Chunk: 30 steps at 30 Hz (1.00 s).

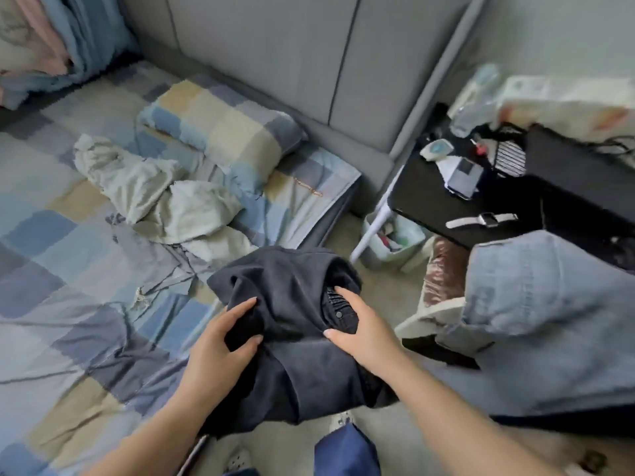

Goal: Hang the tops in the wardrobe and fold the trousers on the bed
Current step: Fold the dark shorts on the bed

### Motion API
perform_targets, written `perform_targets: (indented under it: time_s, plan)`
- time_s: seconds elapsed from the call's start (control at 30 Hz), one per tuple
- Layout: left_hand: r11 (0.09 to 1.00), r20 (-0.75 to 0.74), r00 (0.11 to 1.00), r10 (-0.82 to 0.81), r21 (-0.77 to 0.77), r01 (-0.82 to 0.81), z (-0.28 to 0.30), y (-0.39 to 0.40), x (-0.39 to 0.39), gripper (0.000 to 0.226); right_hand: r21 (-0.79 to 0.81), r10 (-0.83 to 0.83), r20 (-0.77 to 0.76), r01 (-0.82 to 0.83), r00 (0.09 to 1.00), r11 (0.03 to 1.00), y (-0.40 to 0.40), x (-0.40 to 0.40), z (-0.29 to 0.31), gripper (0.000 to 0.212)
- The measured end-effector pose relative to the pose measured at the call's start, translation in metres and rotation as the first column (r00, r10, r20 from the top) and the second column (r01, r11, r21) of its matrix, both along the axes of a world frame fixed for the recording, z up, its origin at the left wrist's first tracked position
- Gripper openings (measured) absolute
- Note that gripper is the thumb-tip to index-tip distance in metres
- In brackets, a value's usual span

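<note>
A bundle of dark grey-black trousers (295,324) is held up at the bed's near right edge, its buttoned waistband showing on the right side. My left hand (220,345) grips the bundle's left fold between thumb and fingers. My right hand (360,328) holds the right side at the waistband, thumb on the front of the cloth. A crumpled cream garment (165,197) lies on the checked bedsheet (62,269) further back. Light blue denim (543,314) hangs draped at the right.
A checked pillow (226,128) rests against the grey headboard (309,56). Folded blankets (51,42) are piled at the far left. A black bedside table (481,201) holds a watch, a phone and small items. A small bin (391,242) stands on the floor beside it.
</note>
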<state>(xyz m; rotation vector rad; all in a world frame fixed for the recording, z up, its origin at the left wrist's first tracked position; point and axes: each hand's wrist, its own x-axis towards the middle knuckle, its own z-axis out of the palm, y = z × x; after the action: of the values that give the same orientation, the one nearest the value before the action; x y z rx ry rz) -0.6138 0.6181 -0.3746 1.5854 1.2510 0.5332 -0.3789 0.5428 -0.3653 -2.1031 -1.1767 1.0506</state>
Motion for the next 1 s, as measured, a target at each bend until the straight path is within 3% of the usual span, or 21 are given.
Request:
perform_targets:
  time_s: [0.17,0.3,0.43,0.63,1.0]
  plan:
    - [0.953,0.039,0.952,-0.304,0.002,0.304,0.031,-0.049,0.061,0.063,0.024,-0.343,0.012,0.343,0.939,0.939,-0.125,0.020,0.039,0.071]
    - [0.796,0.005,0.797,-0.605,0.017,0.604,0.045,-0.114,0.119,0.065,0.029,-0.608,-0.011,0.608,0.794,0.793,-0.245,0.028,0.056,0.070]
    - [0.645,0.023,0.645,-0.764,0.019,0.764,0.050,-0.187,0.169,0.065,0.039,-0.776,0.006,0.775,0.631,0.630,-0.345,0.025,0.061,0.071]
    - [0.443,0.050,0.443,-0.895,-0.020,0.896,0.056,-0.306,0.227,0.062,0.036,-0.912,0.017,0.911,0.410,0.411,-0.479,0.020,0.067,0.071]
    - [0.254,0.039,0.254,-0.966,-0.009,0.967,0.065,-0.442,0.317,0.058,0.060,-0.975,-0.034,0.975,0.218,0.216,-0.615,0.058,0.065,0.071]
